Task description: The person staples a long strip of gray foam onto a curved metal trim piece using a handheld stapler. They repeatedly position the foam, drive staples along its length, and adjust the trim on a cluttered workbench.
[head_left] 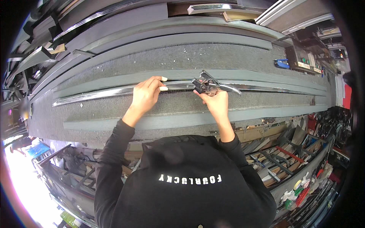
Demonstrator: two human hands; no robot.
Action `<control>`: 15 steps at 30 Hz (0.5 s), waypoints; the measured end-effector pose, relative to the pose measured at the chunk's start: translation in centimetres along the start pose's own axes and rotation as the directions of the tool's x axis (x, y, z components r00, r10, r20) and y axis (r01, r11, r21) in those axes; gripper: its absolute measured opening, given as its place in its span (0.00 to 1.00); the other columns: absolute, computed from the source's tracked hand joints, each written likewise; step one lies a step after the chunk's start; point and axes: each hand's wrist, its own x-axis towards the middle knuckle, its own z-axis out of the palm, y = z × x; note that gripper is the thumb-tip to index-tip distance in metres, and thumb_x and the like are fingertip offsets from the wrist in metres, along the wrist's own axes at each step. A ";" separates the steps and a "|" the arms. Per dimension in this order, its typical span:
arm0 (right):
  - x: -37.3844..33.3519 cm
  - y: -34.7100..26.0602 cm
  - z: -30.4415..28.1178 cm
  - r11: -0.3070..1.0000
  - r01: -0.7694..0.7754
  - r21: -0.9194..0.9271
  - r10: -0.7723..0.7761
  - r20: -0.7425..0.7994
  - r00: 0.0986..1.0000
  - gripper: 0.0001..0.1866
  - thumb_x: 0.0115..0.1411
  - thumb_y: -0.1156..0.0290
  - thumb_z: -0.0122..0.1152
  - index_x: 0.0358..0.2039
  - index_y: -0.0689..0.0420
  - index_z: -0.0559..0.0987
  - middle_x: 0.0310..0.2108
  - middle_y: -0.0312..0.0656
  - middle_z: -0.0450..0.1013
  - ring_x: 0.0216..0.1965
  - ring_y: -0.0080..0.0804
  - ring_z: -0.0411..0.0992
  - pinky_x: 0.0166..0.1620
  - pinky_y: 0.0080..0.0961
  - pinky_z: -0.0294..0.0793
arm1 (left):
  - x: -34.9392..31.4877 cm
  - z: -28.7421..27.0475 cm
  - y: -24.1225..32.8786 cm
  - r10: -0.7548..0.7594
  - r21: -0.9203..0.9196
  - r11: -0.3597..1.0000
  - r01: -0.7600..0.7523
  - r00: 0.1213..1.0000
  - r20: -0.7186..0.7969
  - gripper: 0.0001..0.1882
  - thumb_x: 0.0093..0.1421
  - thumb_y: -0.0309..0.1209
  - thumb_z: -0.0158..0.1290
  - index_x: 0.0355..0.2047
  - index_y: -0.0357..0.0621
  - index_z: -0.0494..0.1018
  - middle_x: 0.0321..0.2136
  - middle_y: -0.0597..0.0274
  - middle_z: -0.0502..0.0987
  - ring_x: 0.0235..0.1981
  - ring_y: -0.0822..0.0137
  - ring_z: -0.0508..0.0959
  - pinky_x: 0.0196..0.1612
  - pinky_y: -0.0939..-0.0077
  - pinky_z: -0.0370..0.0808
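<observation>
A long shiny metal strip [102, 94] lies across the carpeted bench, beside a long grey strip [144, 80] on its far side. My left hand [146, 95] pinches the shiny strip's edge left of centre, thumb and fingers close together. To its right, my right hand [216, 104] is closed around a black and silver plier-like hand tool [207, 84]. The tool's block-shaped head sits over the shiny strip, and a bright curved handle sticks out to the right. Its jaws are partly hidden, so I cannot tell whether they bite the metal.
Another grey strip [182, 117] runs along the near side of the grey carpeted bench [152, 59]. More long profiles [213, 40] line the far side. A blue tool [281, 63] lies at the right beside a wooden box [302, 57]. Below the near edge, racks hold offcuts [281, 157].
</observation>
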 end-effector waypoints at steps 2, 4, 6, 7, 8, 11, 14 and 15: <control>0.1 0.3 0.5 0.999 -0.011 -0.036 0.010 -0.017 1.000 0.13 0.48 0.76 0.69 0.36 0.62 0.82 0.18 0.30 0.73 0.18 0.13 0.65 0.21 0.14 0.62 | 0.4 -0.4 0.9 -0.062 -0.039 0.997 0.062 0.998 0.011 0.06 0.50 0.18 0.55 0.27 0.41 0.72 0.35 0.60 0.79 0.30 0.58 0.79 0.33 0.70 0.75; 0.1 0.4 0.7 0.996 -0.016 -0.085 0.012 -0.040 0.999 0.09 0.47 0.75 0.69 0.31 0.61 0.83 0.17 0.29 0.72 0.16 0.12 0.62 0.19 0.15 0.60 | 0.4 -0.9 2.0 -0.263 -0.105 0.957 0.272 0.961 0.089 0.06 0.50 0.17 0.54 0.27 0.40 0.71 0.34 0.59 0.79 0.32 0.56 0.80 0.35 0.70 0.75; 0.1 0.3 0.7 0.981 -0.016 -0.193 0.005 -0.060 0.998 0.07 0.47 0.75 0.68 0.28 0.61 0.83 0.16 0.29 0.72 0.15 0.12 0.62 0.19 0.16 0.59 | 0.7 -1.5 2.4 -0.286 -0.134 0.944 0.300 0.951 0.117 0.06 0.50 0.17 0.54 0.27 0.40 0.71 0.34 0.59 0.79 0.32 0.56 0.80 0.35 0.70 0.75; 0.0 0.2 0.7 0.967 -0.007 -0.256 -0.012 -0.070 0.998 0.06 0.47 0.76 0.68 0.27 0.61 0.82 0.16 0.29 0.72 0.15 0.12 0.62 0.19 0.16 0.59 | 0.8 -1.8 2.6 -0.301 -0.153 0.935 0.319 0.945 0.129 0.06 0.50 0.17 0.53 0.28 0.40 0.71 0.33 0.58 0.79 0.32 0.56 0.80 0.35 0.70 0.75; -0.2 0.1 0.7 0.941 0.026 -0.339 -0.055 -0.076 0.996 0.05 0.47 0.77 0.67 0.27 0.62 0.82 0.16 0.29 0.72 0.15 0.13 0.62 0.18 0.16 0.59 | 0.8 -2.1 2.6 -0.266 -0.147 0.947 0.286 0.954 0.140 0.06 0.50 0.17 0.54 0.28 0.40 0.71 0.33 0.59 0.79 0.32 0.56 0.80 0.34 0.70 0.75; -0.7 -0.2 0.8 0.993 0.035 -0.113 -0.048 -0.111 0.993 0.03 0.47 0.80 0.66 0.24 0.64 0.80 0.17 0.31 0.72 0.15 0.13 0.63 0.18 0.16 0.60 | 0.6 -3.0 3.1 -0.188 -0.124 0.970 0.208 0.970 0.154 0.07 0.49 0.18 0.55 0.28 0.41 0.72 0.33 0.59 0.79 0.32 0.57 0.80 0.34 0.70 0.75; -0.7 -0.4 1.2 0.998 0.052 0.044 -0.045 -0.147 0.988 0.05 0.45 0.83 0.65 0.22 0.62 0.77 0.17 0.32 0.72 0.15 0.14 0.64 0.18 0.15 0.61 | -0.3 -3.4 4.6 -0.098 -0.003 0.995 0.099 0.992 0.080 0.08 0.48 0.20 0.58 0.29 0.43 0.74 0.32 0.60 0.79 0.32 0.58 0.79 0.35 0.68 0.75; -0.6 -0.4 1.4 0.997 0.057 0.048 -0.049 -0.163 0.985 0.05 0.45 0.84 0.65 0.22 0.62 0.77 0.17 0.32 0.72 0.15 0.15 0.64 0.18 0.15 0.61 | -0.9 -3.3 5.7 -0.031 0.083 0.996 0.030 0.999 0.014 0.09 0.48 0.21 0.59 0.30 0.44 0.74 0.32 0.60 0.79 0.32 0.58 0.79 0.36 0.67 0.74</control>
